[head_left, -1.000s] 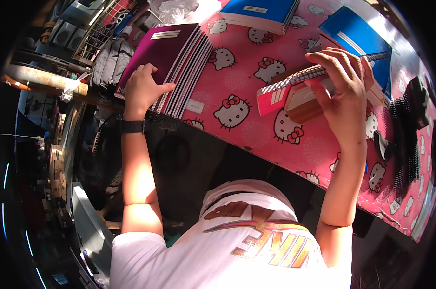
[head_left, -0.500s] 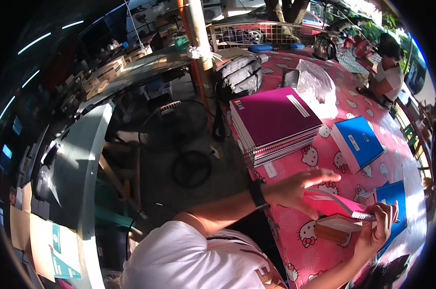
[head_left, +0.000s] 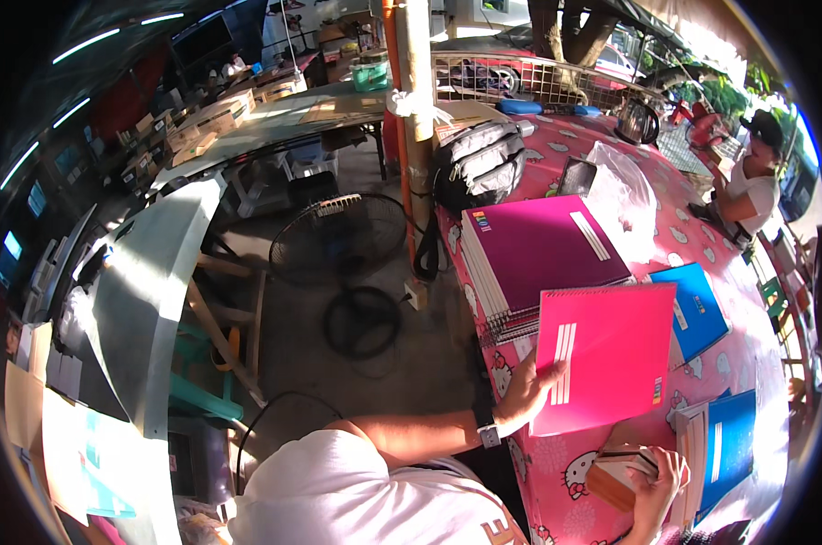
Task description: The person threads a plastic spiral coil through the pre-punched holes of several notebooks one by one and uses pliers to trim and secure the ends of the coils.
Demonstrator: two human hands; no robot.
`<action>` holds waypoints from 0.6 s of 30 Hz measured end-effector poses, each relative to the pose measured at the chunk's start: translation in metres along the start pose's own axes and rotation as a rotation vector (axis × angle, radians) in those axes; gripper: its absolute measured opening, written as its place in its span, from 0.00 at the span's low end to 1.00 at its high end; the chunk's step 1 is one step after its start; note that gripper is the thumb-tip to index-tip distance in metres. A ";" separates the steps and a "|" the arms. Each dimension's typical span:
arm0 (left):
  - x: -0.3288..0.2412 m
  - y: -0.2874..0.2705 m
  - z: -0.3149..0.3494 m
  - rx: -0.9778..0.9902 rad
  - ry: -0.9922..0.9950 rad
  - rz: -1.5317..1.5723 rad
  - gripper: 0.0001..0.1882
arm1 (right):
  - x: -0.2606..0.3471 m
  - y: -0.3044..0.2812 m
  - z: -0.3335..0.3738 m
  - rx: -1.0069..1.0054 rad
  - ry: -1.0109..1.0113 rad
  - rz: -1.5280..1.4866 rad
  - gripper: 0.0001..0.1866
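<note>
My left hand [head_left: 523, 392], a watch on its wrist, is closed on the left edge of a bright pink spiral notebook [head_left: 611, 350]. The thumb lies on the cover, beside white label lines. Raised above the table, the notebook covers part of a stack of notebooks [head_left: 543, 250] with a purple one on top. My right hand [head_left: 662, 488] is closed over the right end of a small brown block-like thing [head_left: 614, 490] with a pale top; its exact kind is unclear. Right of that hand lies a pile of blue notebooks [head_left: 729, 445]. Another blue notebook [head_left: 695, 313] is partly behind the pink one.
A pink patterned cloth [head_left: 556, 509] covers the table. Farther back are a grey-black backpack [head_left: 484, 163], a clear plastic bag [head_left: 624, 195], a dark phone-like thing [head_left: 576, 177] and a kettle [head_left: 637, 121]. A person [head_left: 754, 182] is at the far right. A fan [head_left: 338, 241] stands left.
The pink notebook, earlier tilted low in my right hand, is now raised flat to view in my left hand. My right hand has moved down to the small brown block. The view has shifted.
</note>
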State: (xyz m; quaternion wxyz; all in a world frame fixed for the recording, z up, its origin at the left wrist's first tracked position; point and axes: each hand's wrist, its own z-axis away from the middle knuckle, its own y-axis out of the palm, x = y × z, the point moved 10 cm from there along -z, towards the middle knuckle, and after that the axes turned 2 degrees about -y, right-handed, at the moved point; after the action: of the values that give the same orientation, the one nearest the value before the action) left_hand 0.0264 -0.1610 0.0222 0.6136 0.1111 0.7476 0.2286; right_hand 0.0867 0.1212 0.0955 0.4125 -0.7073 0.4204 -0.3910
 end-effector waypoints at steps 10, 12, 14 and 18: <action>0.115 -0.029 0.033 0.064 -0.504 0.100 0.03 | -0.022 -0.036 0.015 -0.068 0.135 -0.232 0.19; 0.087 -0.042 0.039 0.198 -0.778 -0.305 0.09 | -0.061 -0.063 0.008 -0.246 0.318 -0.159 0.10; 0.058 -0.047 0.041 0.611 -0.858 -0.934 0.14 | -0.109 -0.082 0.020 -0.415 0.437 -0.131 0.08; 0.038 0.020 0.040 0.785 -0.485 -0.760 0.15 | -0.150 -0.094 0.042 -0.464 0.395 0.298 0.16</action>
State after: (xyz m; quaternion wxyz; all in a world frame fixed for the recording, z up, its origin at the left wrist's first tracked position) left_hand 0.0540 -0.1185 -0.0066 0.7184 0.1033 0.6023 -0.3324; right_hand 0.0986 0.2978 0.1355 0.2036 -0.6238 0.6687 -0.3496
